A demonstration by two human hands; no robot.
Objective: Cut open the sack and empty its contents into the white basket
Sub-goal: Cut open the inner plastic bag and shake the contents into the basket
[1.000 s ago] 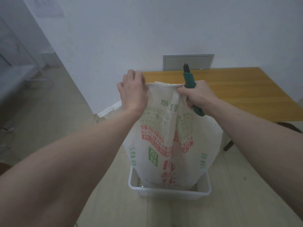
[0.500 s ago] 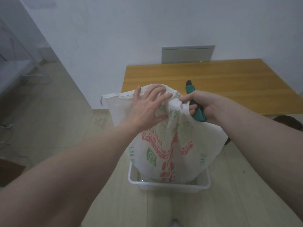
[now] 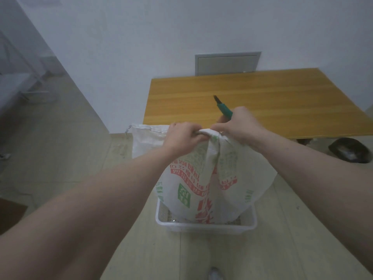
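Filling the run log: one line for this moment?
left hand: grips white woven sack top | right hand: sack, green-handled cutter | sack in white plastic basket

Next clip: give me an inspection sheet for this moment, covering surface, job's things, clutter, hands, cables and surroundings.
Surface: pale floor; wooden table behind, bare where visible.
Job's things: printed white sack held upright, its bottom inside the white basket; green-handled cutter.
Clutter: dark round object on the floor beside the table.
Hands: left hand grips the sack's top edge; right hand pinches the same edge while holding the cutter, tip pointing up and away.
Cables: nothing seen.
Surroundings: white wall, grey wall panel.
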